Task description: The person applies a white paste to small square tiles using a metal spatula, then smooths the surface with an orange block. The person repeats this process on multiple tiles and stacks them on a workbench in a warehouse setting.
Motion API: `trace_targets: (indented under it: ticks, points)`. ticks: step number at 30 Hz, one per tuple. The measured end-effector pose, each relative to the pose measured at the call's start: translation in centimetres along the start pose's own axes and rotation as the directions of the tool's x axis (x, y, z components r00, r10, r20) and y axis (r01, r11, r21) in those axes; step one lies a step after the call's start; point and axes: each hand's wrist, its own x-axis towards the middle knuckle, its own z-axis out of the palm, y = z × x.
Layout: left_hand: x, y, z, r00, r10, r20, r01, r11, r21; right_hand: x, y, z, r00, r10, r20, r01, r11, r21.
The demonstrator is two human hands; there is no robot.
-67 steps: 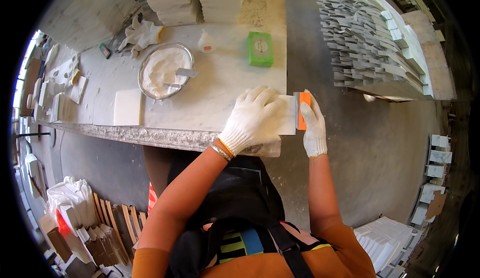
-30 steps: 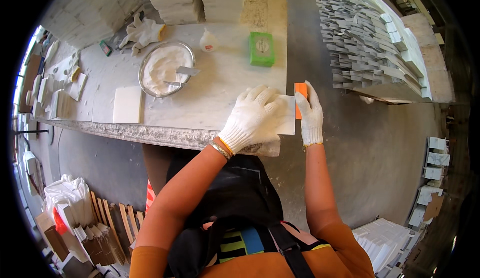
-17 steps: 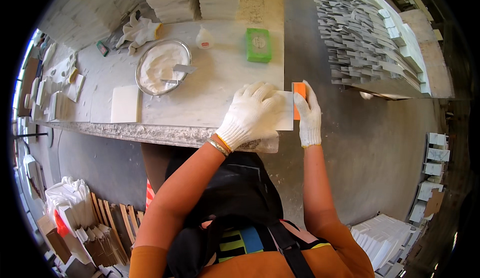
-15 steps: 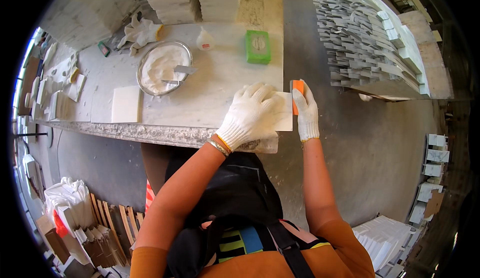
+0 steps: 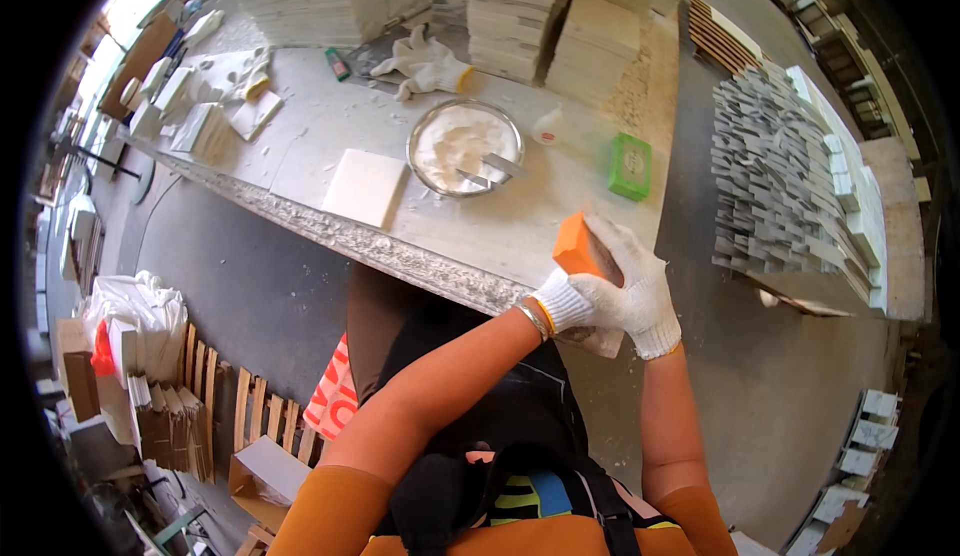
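My gloved right hand [image 5: 640,286] is closed around an orange sanding block [image 5: 578,246] with a greyish side. It sits in front of my gloved left hand [image 5: 563,301], whose cuff and back show but whose fingers are hidden. Both hands are close together over the front right corner of the marble-topped bench [image 5: 480,246]. The white tile that my left hand was on is out of sight, possibly behind the hands. Left of them, a steel bowl [image 5: 412,161] holds white paste with two flat metal blades stuck in it. A square white tile [image 5: 364,188] lies near the bench's front edge.
A green box [image 5: 630,167], a small white bottle [image 5: 548,126] and a spare glove [image 5: 425,64] lie farther back on the bench. Stacked slabs [image 5: 510,16] line its back. Right of the bench stands a pile of grey strips [image 5: 770,171].
The view has swung left, so the bench appears tilted. My right hand has brought the orange block from the tile's right edge up and over my left hand. The held tile has gone from view.
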Motion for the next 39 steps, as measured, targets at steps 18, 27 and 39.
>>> trace_targets:
  ticks: [18, 27, 39]
  points:
    - [-1.7, -2.8, 7.9, 0.965, -0.064, 0.253, 0.068, 0.998, -0.005, 10.2, -5.7, 6.6, 0.951, -0.308, -0.012, 0.254, 0.807, -0.534]
    - [-1.8, -2.0, 6.6, 0.962, -0.086, 0.26, 0.234, 0.75, -0.619, 13.1, -3.5, 8.6, 0.977, -0.146, 0.156, 0.21, 0.527, -0.823]
    - [2.4, 1.0, -0.9, 0.997, -0.018, 0.077, 0.021, 0.999, -0.047, -10.6, 7.1, -6.5, 0.661, 0.719, -0.217, -0.571, 0.669, 0.476]
